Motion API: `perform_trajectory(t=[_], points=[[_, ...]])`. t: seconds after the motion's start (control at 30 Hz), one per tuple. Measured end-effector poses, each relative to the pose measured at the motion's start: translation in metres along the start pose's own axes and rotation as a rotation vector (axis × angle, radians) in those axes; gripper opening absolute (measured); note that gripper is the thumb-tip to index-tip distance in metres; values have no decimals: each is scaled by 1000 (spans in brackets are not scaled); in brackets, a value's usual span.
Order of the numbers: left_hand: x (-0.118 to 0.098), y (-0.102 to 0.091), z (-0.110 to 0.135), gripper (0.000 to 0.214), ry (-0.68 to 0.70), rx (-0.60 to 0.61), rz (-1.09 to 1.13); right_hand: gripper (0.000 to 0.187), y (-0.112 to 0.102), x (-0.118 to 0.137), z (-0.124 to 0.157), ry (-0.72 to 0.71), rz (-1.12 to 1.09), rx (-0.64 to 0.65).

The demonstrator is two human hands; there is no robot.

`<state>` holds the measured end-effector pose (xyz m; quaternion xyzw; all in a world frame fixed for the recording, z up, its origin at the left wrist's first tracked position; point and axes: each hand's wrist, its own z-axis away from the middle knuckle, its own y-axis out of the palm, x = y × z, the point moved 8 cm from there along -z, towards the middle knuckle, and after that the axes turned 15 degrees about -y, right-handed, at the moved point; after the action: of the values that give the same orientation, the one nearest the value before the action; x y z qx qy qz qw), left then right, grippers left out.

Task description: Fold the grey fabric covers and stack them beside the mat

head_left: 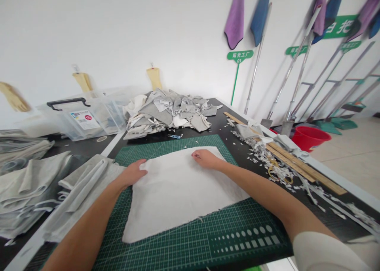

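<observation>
A pale, roughly rectangular piece of cloth (pixel 178 191) lies spread on a green cutting mat (pixel 166 243), its near edge slightly frayed. At the cloth's far left corner rests my left hand (pixel 133 173), thumb and forefinger apart and touching the edge. Over the far right part of the cloth is my right hand (pixel 204 159), its fingers pinched together. Whatever is between those fingertips is too small to make out. Just beyond the mat's far edge lies a small blue tool (pixel 174 136).
A heap of grey and white cloth pieces (pixel 175 110) sits behind the mat. Folded cloths (pixel 86 184) and a clear plastic box (pixel 89 118) are at left. Scissors (pixel 274 172), scraps and wooden rulers (pixel 308 168) lie right; a red bucket (pixel 310 138) stands beyond.
</observation>
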<state>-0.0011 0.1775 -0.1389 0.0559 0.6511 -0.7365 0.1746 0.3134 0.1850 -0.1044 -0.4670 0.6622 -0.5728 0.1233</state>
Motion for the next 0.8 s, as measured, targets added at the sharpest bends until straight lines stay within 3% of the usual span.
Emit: perform_trajectory(t=[0.17, 0.27, 0.8], points=[[2, 1, -1, 65, 3, -4, 7, 21, 6, 28, 13, -173, -58, 104], [3, 2, -2, 64, -3, -1, 11, 23, 0, 35, 23, -208, -63, 110], [3, 2, -3, 63, -11, 6, 32, 26, 1, 22, 38, -216, -92, 127]])
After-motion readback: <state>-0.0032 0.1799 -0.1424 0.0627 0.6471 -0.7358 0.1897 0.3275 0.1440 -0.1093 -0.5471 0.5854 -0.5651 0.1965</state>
